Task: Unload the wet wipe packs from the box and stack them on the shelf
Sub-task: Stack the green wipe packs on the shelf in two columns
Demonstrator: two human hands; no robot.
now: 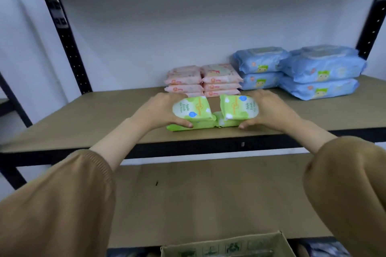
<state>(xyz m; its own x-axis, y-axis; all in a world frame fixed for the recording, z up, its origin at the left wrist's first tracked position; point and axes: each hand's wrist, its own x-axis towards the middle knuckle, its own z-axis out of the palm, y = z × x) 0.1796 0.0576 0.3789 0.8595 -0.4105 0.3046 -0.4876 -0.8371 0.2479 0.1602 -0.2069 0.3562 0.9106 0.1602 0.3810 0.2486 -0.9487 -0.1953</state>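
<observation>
Two green wet wipe packs sit side by side near the front edge of the shelf board point(83, 123), on top of other green packs. My left hand point(160, 110) grips the left green pack point(193, 110) from its outer end. My right hand point(269, 110) grips the right green pack point(238, 109) the same way. Behind them stand two stacks of pink packs point(202, 82), and to the right two stacks of larger blue packs point(300, 71). The cardboard box point(225, 245) shows at the bottom edge; its inside is hidden.
Black perforated uprights point(69, 48) frame the shelf on both sides, with a black rail along its front. A lower shelf board point(208, 194) lies beneath. A white wall backs the unit. The shelf's left half holds nothing.
</observation>
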